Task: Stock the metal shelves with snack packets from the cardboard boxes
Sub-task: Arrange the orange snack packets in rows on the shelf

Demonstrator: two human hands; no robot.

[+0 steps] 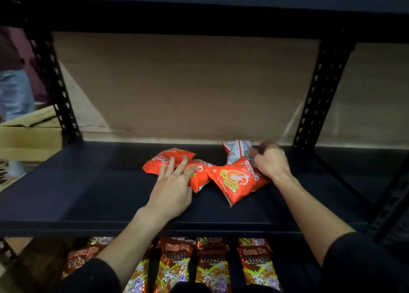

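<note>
Left hand (171,195) touches two of four packets (236,182), right hand (271,162) grips one.

Both arms reach forward, apart from each other. The left forearm (132,233) is bare and goes up and to the right; its black sleeve (93,277) ends near the elbow. The left hand (174,188) is palm down, with straight, slightly spread fingers (170,168) that rest on an orange packet (200,178). The right forearm (309,204), also bare, goes up and to the left. The right hand (271,162) shows its back, and its fingers are curled and grip the edge of a silver-backed packet (238,151). The right wrist is a little bent.
</note>
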